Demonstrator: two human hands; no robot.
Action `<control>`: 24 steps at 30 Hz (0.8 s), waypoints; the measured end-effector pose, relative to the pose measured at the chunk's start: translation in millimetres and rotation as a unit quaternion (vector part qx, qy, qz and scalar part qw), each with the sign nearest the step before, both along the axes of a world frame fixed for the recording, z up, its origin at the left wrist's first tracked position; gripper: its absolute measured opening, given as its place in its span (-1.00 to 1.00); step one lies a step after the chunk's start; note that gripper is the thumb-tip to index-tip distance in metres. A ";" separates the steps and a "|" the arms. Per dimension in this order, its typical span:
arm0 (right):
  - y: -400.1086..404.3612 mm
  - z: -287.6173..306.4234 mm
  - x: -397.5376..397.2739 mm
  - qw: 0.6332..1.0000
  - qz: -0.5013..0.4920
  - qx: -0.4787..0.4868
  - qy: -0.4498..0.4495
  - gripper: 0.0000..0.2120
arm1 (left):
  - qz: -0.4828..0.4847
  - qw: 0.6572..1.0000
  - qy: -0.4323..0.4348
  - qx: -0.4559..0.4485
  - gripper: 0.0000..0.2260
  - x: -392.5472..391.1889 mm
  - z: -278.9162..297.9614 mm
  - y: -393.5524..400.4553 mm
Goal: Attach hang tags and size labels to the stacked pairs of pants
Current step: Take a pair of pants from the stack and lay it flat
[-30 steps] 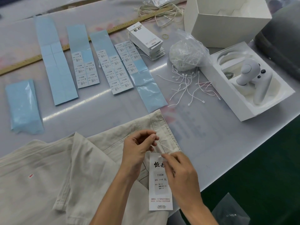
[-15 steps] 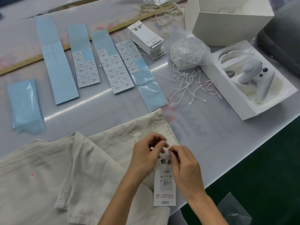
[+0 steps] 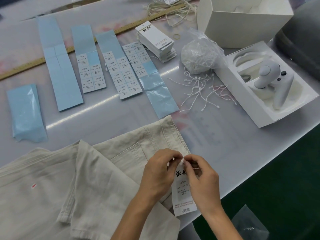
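Cream pants (image 3: pixel 90 172) lie stacked at the near edge of the table, waistband to the right. A white hang tag (image 3: pixel 183 193) with black print lies over the waistband corner. My left hand (image 3: pixel 159 174) and my right hand (image 3: pixel 202 181) meet at the tag's top end, fingertips pinching its thin white string. The string itself is mostly hidden by my fingers. Blue backing sheets carrying white size labels (image 3: pixel 124 73) lie in rows further back. A stack of spare hang tags (image 3: pixel 156 40) sits behind them.
Loose white tag strings (image 3: pixel 204 87) spill from a clear bag (image 3: pixel 199 52). A white tray with a game controller (image 3: pixel 270 80) and an open white box (image 3: pixel 242 19) stand at the right. A wooden ruler (image 3: pixel 83 45) runs along the back. The table edge (image 3: pixel 259 172) drops off right.
My hands have drawn together at the tag's top, where before the left one held the string out to the side. The tag has shifted slightly right.
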State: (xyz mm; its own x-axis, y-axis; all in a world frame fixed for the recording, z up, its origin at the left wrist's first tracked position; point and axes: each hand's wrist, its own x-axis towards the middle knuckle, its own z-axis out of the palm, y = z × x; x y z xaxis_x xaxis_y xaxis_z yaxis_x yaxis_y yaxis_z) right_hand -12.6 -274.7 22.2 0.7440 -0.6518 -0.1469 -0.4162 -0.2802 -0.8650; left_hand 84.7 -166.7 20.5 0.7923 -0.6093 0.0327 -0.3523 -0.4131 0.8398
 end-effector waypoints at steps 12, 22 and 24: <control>-1.6 -2.4 -1.4 0.983 0.125 -0.130 0.024 -0.84 | 0.112 0.992 -0.004 0.056 -0.92 -16.5 -11.4 -1.4; -0.3 -1.4 4.6 0.956 0.162 -0.237 0.051 -0.86 | 0.071 0.969 -0.162 0.173 -0.74 -18.9 -15.8 -19.7; -0.4 -1.5 7.1 0.956 0.162 -0.239 0.054 -0.91 | 0.064 0.961 -0.191 0.188 -0.71 -20.3 -19.1 -20.9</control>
State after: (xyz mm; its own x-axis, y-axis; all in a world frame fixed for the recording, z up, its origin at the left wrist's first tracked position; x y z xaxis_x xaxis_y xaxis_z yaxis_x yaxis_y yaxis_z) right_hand -5.5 -275.1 20.7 0.9157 -0.4013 0.0221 -0.3201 -0.7616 -0.5635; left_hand 64.4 -187.6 1.4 0.8354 -0.5337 0.1314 -0.5313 -0.7229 0.4418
